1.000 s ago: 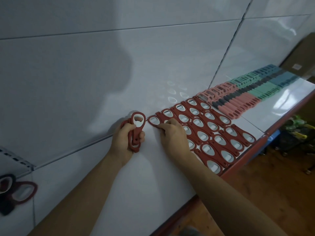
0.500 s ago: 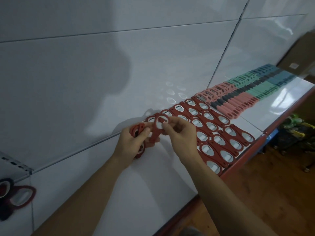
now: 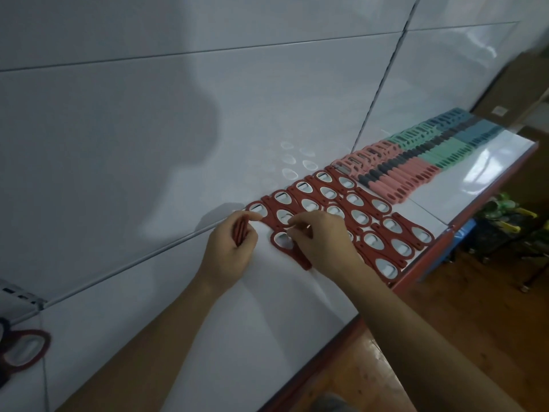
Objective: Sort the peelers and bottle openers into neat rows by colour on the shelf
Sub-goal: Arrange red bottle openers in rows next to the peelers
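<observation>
The white shelf [image 3: 208,337] carries a block of red bottle openers [image 3: 359,217] in neat rows, with pink, green and blue peelers [image 3: 416,168] beyond the block. Both forearms reach in at the block's left end. The left hand [image 3: 228,251] curls its fingers round a small stack of red openers [image 3: 241,231]. The right hand [image 3: 323,239] pinches 1 red opener [image 3: 286,246], its oval steel window facing up, lying flat under the fingertips at the block's near-left corner.

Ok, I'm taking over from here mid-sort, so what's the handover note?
Left hand grips a stack of red openers. Right hand pinches one opener at the left end of the red rows on the shelf.
Done: red rows, and peelers grouped pink, green, blue further right.
Left: lay out the stack; loose openers at the far left await sorting.
</observation>
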